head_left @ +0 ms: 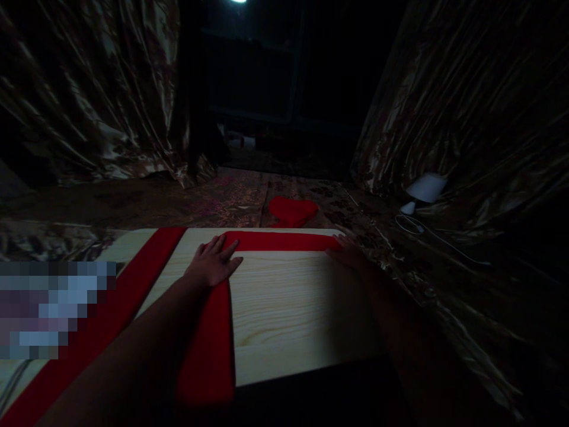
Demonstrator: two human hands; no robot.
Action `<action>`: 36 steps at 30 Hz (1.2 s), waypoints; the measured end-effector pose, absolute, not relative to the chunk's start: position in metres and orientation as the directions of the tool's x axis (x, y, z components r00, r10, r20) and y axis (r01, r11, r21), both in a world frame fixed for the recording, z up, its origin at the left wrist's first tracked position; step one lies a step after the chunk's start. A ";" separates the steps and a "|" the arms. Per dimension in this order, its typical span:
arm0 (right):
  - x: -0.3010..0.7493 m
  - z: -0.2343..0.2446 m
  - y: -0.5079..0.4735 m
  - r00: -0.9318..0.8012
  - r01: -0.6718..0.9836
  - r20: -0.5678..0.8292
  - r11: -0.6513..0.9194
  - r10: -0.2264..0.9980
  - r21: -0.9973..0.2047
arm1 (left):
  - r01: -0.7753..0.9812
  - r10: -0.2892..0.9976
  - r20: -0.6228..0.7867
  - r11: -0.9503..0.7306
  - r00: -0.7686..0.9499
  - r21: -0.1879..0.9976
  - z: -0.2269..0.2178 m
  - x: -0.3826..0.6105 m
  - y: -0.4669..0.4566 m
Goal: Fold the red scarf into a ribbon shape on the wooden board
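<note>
A long red cloth strip (284, 241) lies on a pale wooden board (288, 308), bent into an L: one arm runs along the far edge, the other comes toward me and hangs over the near edge. My left hand (214, 262) lies flat and open on the corner of the fold, fingers spread. My right hand (349, 252) rests on the strip's far right end at the board's corner, dimly lit, with its fingers pointing left along the cloth. Another stretch of red cloth (120, 302) crosses the board diagonally at the left.
A bunched piece of red cloth (292, 210) lies on the patterned floor beyond the board. Shiny brown curtains (466, 107) hang on both sides. A small white lamp (424, 191) with a cable sits at the right. A dark doorway is ahead.
</note>
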State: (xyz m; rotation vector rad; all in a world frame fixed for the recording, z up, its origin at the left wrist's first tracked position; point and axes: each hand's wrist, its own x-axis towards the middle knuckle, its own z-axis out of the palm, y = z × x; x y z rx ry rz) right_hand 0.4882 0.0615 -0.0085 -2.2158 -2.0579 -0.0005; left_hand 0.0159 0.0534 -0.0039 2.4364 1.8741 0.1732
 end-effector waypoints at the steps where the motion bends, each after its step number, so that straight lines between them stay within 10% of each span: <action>1: 0.484 -0.005 0.063 0.081 0.992 0.071 -0.073 0.994 -0.104 | 0.959 0.966 0.049 -0.258 0.254 0.118 -0.004 0.016 0.054; 11: 0.359 0.007 0.121 -0.313 0.915 0.201 0.352 0.928 -0.199 | 0.960 0.965 0.082 -0.257 0.249 0.108 -0.010 0.012 0.055; 22: 0.357 0.004 0.156 -0.206 0.962 -0.005 0.202 0.978 -0.182 | 0.964 0.968 0.073 -0.245 0.238 0.107 -0.008 0.014 0.052; 36: 0.377 0.006 0.177 -0.107 0.919 0.098 0.136 0.989 -0.371 | 0.960 0.968 0.066 -0.248 0.241 0.131 -0.003 0.016 0.050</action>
